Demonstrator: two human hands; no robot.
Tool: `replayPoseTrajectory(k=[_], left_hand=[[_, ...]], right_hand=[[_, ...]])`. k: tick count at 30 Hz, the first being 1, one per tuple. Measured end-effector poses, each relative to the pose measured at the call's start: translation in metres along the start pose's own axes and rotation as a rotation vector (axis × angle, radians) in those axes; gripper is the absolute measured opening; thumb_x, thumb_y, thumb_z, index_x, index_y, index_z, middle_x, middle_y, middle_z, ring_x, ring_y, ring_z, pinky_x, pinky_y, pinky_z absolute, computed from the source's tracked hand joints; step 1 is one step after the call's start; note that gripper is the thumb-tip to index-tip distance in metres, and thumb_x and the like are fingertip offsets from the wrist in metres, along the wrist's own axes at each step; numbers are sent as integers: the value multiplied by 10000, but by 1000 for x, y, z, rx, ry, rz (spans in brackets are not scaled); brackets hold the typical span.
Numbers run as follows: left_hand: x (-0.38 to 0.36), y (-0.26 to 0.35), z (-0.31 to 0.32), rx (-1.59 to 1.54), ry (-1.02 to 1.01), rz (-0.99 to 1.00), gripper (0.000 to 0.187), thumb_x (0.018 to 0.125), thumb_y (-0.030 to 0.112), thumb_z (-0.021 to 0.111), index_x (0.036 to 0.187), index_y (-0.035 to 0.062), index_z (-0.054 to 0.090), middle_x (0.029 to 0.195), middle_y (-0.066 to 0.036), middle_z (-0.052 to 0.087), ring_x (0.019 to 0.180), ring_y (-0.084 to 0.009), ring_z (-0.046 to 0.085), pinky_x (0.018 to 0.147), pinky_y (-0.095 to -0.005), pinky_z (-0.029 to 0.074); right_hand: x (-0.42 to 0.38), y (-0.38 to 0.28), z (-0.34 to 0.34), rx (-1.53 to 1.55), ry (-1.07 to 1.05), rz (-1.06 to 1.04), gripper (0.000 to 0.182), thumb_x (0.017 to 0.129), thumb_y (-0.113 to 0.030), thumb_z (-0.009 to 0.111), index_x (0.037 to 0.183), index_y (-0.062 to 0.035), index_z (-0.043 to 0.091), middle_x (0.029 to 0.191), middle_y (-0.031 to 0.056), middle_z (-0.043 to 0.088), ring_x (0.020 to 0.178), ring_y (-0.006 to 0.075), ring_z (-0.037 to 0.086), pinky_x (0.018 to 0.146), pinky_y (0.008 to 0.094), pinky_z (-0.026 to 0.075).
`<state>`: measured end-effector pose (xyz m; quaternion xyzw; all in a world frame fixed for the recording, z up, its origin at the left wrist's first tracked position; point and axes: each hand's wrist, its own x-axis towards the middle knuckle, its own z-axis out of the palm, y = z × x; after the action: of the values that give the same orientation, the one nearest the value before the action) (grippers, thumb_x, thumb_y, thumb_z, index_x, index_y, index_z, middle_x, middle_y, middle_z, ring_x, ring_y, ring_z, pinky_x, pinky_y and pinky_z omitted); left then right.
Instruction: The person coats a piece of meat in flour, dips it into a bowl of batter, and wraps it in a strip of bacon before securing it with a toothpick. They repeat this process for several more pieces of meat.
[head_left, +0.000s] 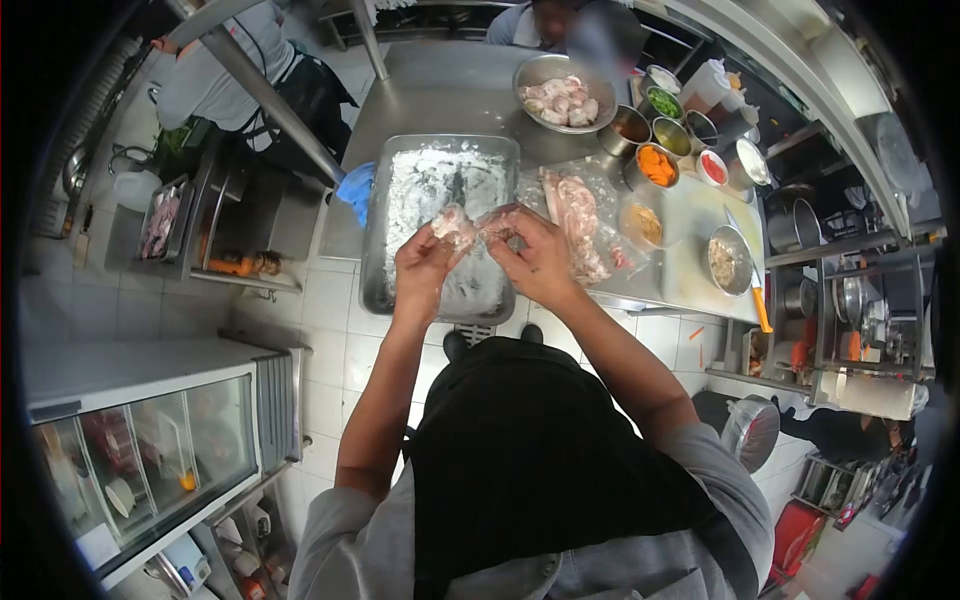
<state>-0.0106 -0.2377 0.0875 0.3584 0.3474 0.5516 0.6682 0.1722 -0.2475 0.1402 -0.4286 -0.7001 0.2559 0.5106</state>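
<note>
Over the near half of a clear tub (372, 245) of white flour (440, 172), both my hands are raised close together. My left hand (422, 268) grips a small piece of raw meat (453, 224), whitened with flour. Beside it, my right hand (532, 256) has its fingers pinched on a thin, pinkish strip of raw meat (497, 217). The two pieces nearly meet between my fingertips. Right of the tub, layered raw meat strips (572, 205) lie on plastic film (612, 240).
A steel bowl (522, 80) of raw meat pieces stands at the back. Several ingredient containers, including diced carrot (656, 166), line the right. An orange-handled knife (762, 308) and a small bowl (728, 262) rest on the white board (690, 270). Another person (225, 80) stands back left.
</note>
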Motion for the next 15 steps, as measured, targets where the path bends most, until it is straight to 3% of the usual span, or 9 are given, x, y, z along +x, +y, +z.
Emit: replayPoseTrajectory(k=[5,7,9,15], left_hand=[[-6,9,-4,50,-5,-1,316,984,-23,512,1292,-62,570,1190,-115,658,1089,-180,642,998,-343,524],[-7,12,-5,54,8,2,320,982,-27,513,1296,-60,570,1185,-113,661,1087,-175,641,990,-331,524],[-6,15,-8,124,3,31,336,979,-48,486,1307,-62,557,1144,-109,675,1051,-160,652,926,-309,548],[-5,18,-24,244,-98,52,352,981,-41,498,1329,-51,548,1144,-102,680,1028,-153,655,939,-313,541]], right_hand=[[-3,-3,18,5,-37,92,156,817,-28,671,972,-13,658,943,147,656,803,314,656,697,386,527],[-4,2,26,-62,-21,-75,134,822,-28,666,948,4,636,943,165,644,812,353,650,701,404,530],[-6,3,33,-61,-16,-58,124,823,-28,663,936,9,625,943,172,641,818,363,647,702,405,530],[-13,12,52,-108,25,-89,123,821,-25,661,929,10,612,956,171,629,825,363,641,702,401,527]])
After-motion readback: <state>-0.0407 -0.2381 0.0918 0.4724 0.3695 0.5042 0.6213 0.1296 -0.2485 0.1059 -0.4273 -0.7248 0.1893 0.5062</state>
